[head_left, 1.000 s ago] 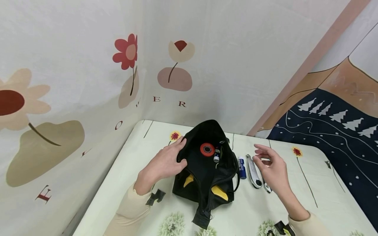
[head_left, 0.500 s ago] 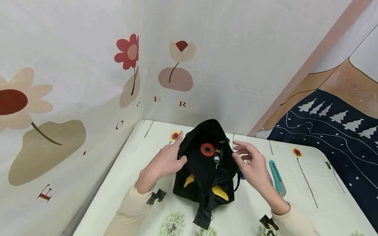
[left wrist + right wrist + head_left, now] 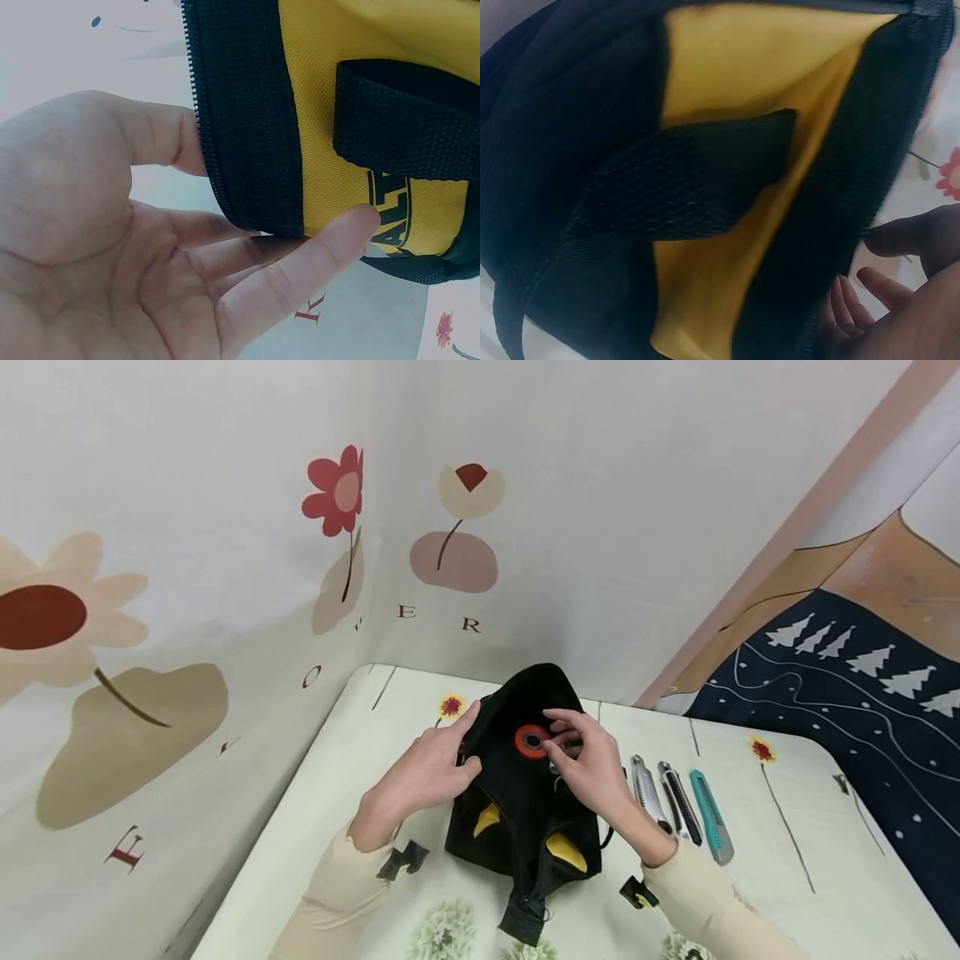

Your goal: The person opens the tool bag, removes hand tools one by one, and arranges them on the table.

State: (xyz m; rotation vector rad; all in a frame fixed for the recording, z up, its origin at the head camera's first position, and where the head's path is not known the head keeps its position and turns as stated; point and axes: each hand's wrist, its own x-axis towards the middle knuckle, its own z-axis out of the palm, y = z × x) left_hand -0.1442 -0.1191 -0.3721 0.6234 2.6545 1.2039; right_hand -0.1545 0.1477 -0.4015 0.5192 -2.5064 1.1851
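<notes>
A black tool bag (image 3: 517, 810) with a yellow lining stands gaping on the table. My left hand (image 3: 431, 768) holds its left rim, and in the left wrist view the thumb meets the zipper edge while the index finger (image 3: 300, 277) lies along the yellow outside. Over the opening is my right hand (image 3: 592, 768), fingers loosely bent, thumb and fingertips apart with nothing visible between them. Beside those fingertips, inside the bag, lies a red disc with a dark centre (image 3: 531, 742). The small cylinder in the bag is mostly hidden by the hand.
Three utility knives lie right of the bag: a silver one (image 3: 649, 792), a silver-and-black one (image 3: 681, 802) and a teal one (image 3: 711, 817). A printed cloth wall (image 3: 570, 568) rises behind the table (image 3: 750, 860). A black strap loop hangs at the bag's right side.
My right hand has moved left from beside the utility knives to over the bag's opening, uncovering the knives. The blue cylinder beside the bag is no longer visible. My left hand stays at the rim.
</notes>
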